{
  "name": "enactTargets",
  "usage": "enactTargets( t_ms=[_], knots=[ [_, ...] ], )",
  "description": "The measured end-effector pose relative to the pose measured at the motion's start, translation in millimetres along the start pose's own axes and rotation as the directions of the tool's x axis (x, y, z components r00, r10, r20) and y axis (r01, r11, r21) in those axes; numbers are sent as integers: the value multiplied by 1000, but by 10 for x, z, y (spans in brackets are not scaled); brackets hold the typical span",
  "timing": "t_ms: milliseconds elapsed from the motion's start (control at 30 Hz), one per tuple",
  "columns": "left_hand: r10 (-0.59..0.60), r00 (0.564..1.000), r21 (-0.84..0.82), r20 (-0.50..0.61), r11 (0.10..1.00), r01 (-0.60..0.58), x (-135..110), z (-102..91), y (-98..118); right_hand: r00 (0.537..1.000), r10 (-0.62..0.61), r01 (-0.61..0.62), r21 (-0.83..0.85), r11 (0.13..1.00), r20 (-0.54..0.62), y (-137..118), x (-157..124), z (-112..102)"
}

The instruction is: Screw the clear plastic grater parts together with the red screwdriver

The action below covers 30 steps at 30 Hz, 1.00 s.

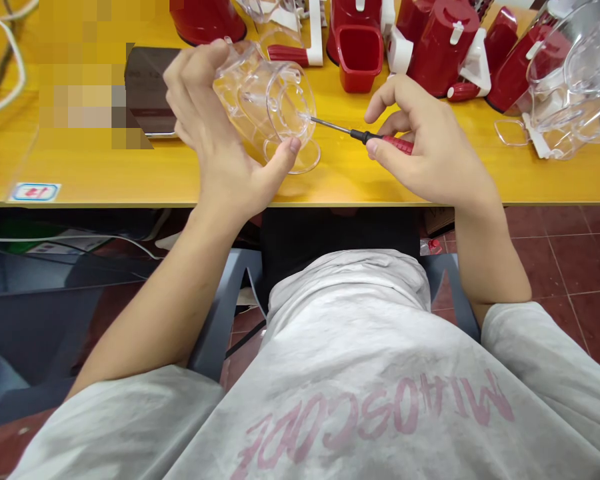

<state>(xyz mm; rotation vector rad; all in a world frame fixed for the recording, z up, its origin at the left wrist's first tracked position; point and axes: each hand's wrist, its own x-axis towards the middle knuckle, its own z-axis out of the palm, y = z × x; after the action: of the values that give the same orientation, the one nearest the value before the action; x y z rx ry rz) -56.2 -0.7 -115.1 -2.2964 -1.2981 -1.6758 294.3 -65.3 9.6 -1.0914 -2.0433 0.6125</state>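
Beyond the screwdriver (357,135) stand several red housings (439,57).

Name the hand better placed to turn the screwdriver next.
Probably the right hand: it grips the screwdriver by its handle, tip at the clear container, while the left hand holds that container.

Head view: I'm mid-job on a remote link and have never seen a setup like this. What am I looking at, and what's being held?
No machine here, just a person working bare-handed. This single picture comes from a camera on their head, looking forward and down, so their shirt fills the bottom. The left hand holds a clear container, tilted, its round end facing right. The right hand holds a screwdriver with its tip at that end; exactly what it touches is too small to tell. On the yellow table, beyond the hands, are red containers.
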Motion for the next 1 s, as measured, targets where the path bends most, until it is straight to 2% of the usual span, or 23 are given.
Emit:
enactTargets(
  t_ms=[100, 267, 500, 733, 1000],
  knots=[
    [-4, 1000, 19, -25, 1000, 4, 4, 9, 7, 1000, 28, -28, -21, 999, -7, -25, -2, 13],
    [97, 994, 49, -48, 994, -95, -3, -7, 39, 999, -34, 34, -22, 999, -8, 3, 5, -23],
    [127, 991, 40, -40, 991, -126, 0, -32, 110, 999, -42, 43, -36, 998, 22, 48, 36, -54],
    [70, 997, -6, 15, 998, -70, 2, -38, 75, 998, 28, -29, 3, 1000, 48, 36, 9, -8],
    [4, 1000, 13, 12, 1000, -4, 2, -17, 37, 1000, -6, 5, -45, 999, -15, 1, 4, -72]
  ],
)
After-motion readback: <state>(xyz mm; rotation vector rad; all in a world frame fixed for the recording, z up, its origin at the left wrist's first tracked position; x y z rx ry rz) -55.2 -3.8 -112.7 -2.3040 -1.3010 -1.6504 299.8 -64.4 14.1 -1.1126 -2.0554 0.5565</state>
